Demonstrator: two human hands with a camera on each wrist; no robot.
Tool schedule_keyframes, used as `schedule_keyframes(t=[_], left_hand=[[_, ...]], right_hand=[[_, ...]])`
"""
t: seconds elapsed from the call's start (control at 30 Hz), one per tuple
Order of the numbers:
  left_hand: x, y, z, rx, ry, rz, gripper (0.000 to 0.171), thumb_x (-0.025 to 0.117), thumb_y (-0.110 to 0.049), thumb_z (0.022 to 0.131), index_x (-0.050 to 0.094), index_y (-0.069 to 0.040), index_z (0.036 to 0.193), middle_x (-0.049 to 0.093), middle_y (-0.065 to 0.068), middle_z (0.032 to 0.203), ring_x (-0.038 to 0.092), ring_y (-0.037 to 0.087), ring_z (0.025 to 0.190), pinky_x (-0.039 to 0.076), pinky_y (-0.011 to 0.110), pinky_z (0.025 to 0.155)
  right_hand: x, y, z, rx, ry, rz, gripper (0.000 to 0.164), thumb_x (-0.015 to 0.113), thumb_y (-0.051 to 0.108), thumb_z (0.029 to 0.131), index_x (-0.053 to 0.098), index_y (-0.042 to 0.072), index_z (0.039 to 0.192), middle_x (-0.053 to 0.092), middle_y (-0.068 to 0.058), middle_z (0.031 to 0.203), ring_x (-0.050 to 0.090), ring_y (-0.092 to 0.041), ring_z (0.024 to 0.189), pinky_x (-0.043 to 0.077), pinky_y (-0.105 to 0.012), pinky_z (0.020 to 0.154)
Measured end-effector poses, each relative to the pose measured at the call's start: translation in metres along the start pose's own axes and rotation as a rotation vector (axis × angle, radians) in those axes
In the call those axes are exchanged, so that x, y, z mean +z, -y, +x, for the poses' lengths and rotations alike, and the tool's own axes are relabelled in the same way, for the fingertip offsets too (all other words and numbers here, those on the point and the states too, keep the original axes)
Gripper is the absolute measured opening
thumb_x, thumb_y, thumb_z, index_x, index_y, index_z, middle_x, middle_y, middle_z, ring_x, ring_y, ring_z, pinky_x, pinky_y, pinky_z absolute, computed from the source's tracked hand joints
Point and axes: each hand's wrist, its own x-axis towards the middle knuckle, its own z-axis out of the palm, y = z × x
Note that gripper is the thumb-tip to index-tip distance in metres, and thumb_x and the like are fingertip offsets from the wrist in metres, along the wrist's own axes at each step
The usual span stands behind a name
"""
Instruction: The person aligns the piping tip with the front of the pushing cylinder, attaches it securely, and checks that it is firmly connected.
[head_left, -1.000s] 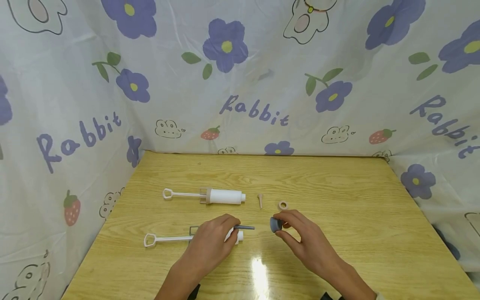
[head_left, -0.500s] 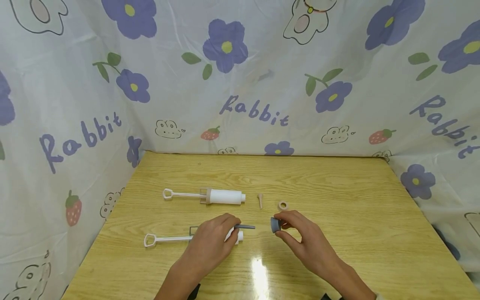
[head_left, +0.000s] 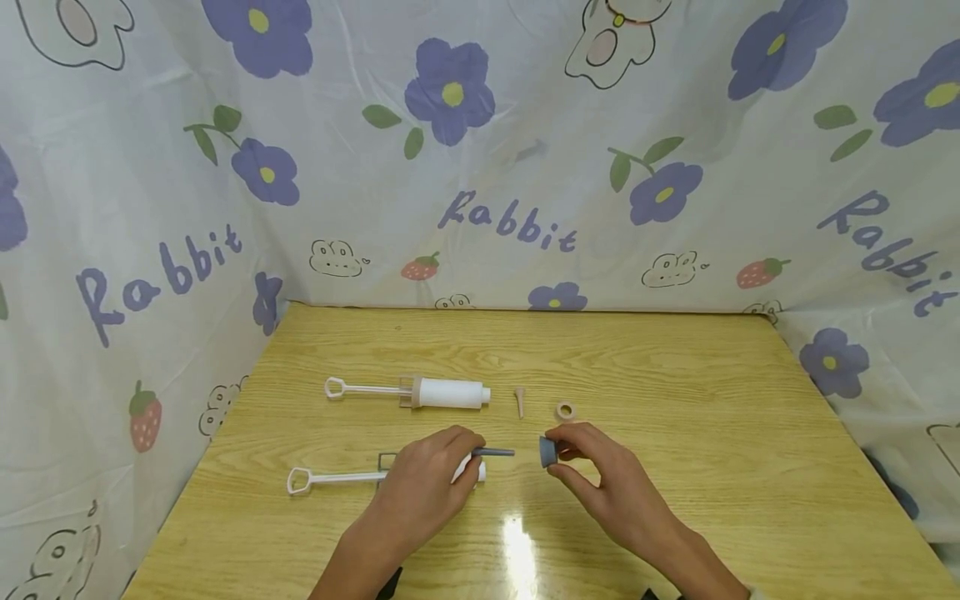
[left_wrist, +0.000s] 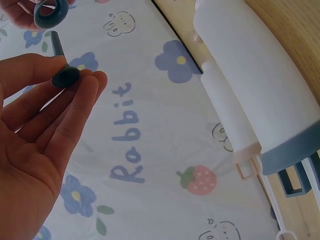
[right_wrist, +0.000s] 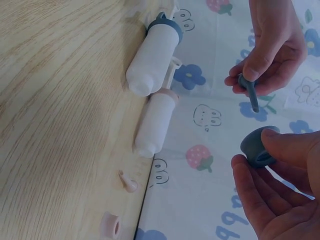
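Note:
Between thumb and fingers, my left hand (head_left: 423, 483) pinches a slim blue-grey nozzle (left_wrist: 57, 46) by its flared base. The nozzle's thin end points right, toward my right hand (head_left: 618, 483). That hand holds a blue-grey ring cap (right_wrist: 257, 147) by its sides with thumb and fingers. A short gap separates nozzle tip and ring cap. Behind and below my left hand lies a white syringe-like press (left_wrist: 260, 65) with a blue-grey collar and a looped plunger handle (head_left: 300, 481); the hand covers most of its barrel in the head view.
Farther back lies a second white press (head_left: 452, 393) with a beige collar. To its right are a beige nozzle (head_left: 520, 402) and a beige ring cap (head_left: 566, 411). The wooden table (head_left: 675, 375) is bordered by a printed cloth (head_left: 510, 150) at the back and sides.
The nozzle has shifted slightly right and the ring cap slightly left, narrowing the gap a little. The ring cap has turned a bit. Things on the table have not moved.

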Motion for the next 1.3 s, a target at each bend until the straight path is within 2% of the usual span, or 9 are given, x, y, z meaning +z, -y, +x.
schedule_keyframes(t=[0.53, 0.73, 0.87, 1.07, 1.3], left_hand=[[-0.0012, -0.0042, 0.0032, -0.010, 0.054, -0.021, 0.011, 0.077, -0.009, 0.092, 0.075, -0.008, 0.103, 0.076, 0.000, 0.101, 0.074, 0.012, 0.087, 0.060, 0.026, 0.069], [-0.0024, -0.0035, 0.0004, -0.012, 0.078, -0.027, 0.010, 0.075, -0.010, 0.093, 0.075, -0.009, 0.104, 0.075, 0.000, 0.101, 0.074, 0.012, 0.087, 0.059, 0.024, 0.068], [-0.0026, -0.0027, -0.0009, -0.009, 0.079, -0.024, 0.011, 0.075, -0.010, 0.094, 0.074, -0.009, 0.104, 0.075, 0.000, 0.101, 0.074, 0.012, 0.087, 0.060, 0.024, 0.068], [-0.0029, -0.0021, 0.0000, 0.006, 0.060, -0.012, 0.010, 0.076, -0.009, 0.093, 0.074, -0.008, 0.103, 0.075, 0.000, 0.100, 0.074, 0.012, 0.086, 0.060, 0.024, 0.069], [-0.0021, -0.0034, 0.0018, 0.029, 0.054, -0.011, 0.011, 0.076, -0.010, 0.092, 0.075, -0.008, 0.103, 0.076, 0.001, 0.101, 0.075, 0.013, 0.088, 0.061, 0.025, 0.070]], right_hand=[[-0.0006, 0.0032, 0.0017, -0.010, 0.003, -0.023, 0.041, 0.078, 0.005, 0.090, 0.064, 0.017, 0.126, 0.068, 0.013, 0.113, 0.072, -0.006, 0.101, 0.062, -0.028, 0.086], [0.0032, 0.0046, 0.0024, -0.048, 0.003, -0.009, 0.041, 0.078, 0.002, 0.089, 0.064, 0.014, 0.126, 0.068, 0.011, 0.113, 0.071, -0.006, 0.099, 0.062, -0.027, 0.085], [0.0052, 0.0053, 0.0031, -0.050, 0.005, -0.015, 0.041, 0.078, 0.002, 0.089, 0.064, 0.015, 0.126, 0.068, 0.011, 0.113, 0.072, -0.006, 0.099, 0.061, -0.025, 0.084], [0.0053, 0.0061, 0.0048, -0.007, 0.025, -0.010, 0.040, 0.077, 0.006, 0.091, 0.064, 0.017, 0.127, 0.068, 0.012, 0.116, 0.072, -0.007, 0.103, 0.061, -0.027, 0.087], [0.0075, 0.0046, 0.0053, -0.035, 0.020, 0.027, 0.038, 0.077, 0.004, 0.091, 0.065, 0.013, 0.125, 0.068, 0.011, 0.113, 0.072, -0.007, 0.101, 0.063, -0.032, 0.086]])
